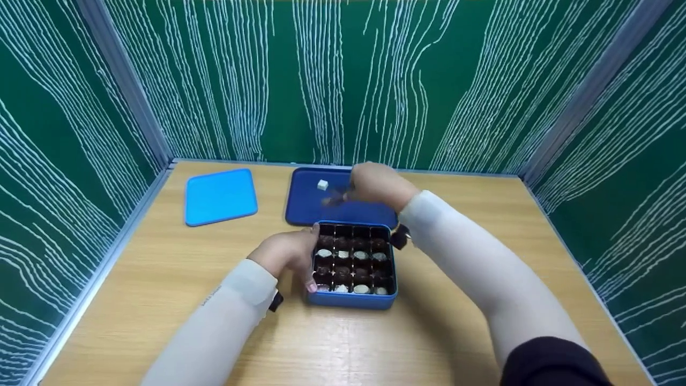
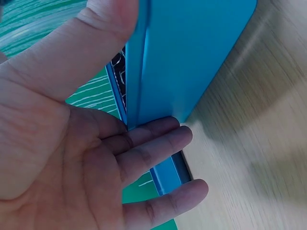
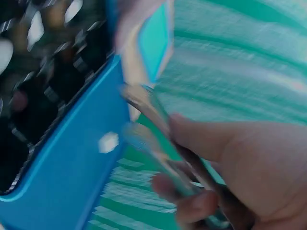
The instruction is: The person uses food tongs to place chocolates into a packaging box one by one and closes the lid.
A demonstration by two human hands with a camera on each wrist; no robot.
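Observation:
A blue square tin box (image 1: 351,301) holds several dark and white chocolates (image 1: 362,256) in a divided black insert. My left hand (image 1: 286,252) grips the box's left side, its thumb at the near corner and its fingers towards the far corner; the left wrist view shows the thumb (image 2: 112,19) against the blue wall. Above the dark blue tray (image 1: 305,212), my right hand (image 1: 378,185) holds small tongs (image 3: 151,110). Their tips are apart with nothing seen between them, and blurred. A white cube (image 1: 322,185) lies on the tray, close to the tips.
A light blue lid or tray (image 1: 221,197) lies at the back left of the wooden table (image 1: 177,268). Green panels (image 1: 370,80) with white lines enclose the table at the back and both sides. The dark blue tray sits right behind the box.

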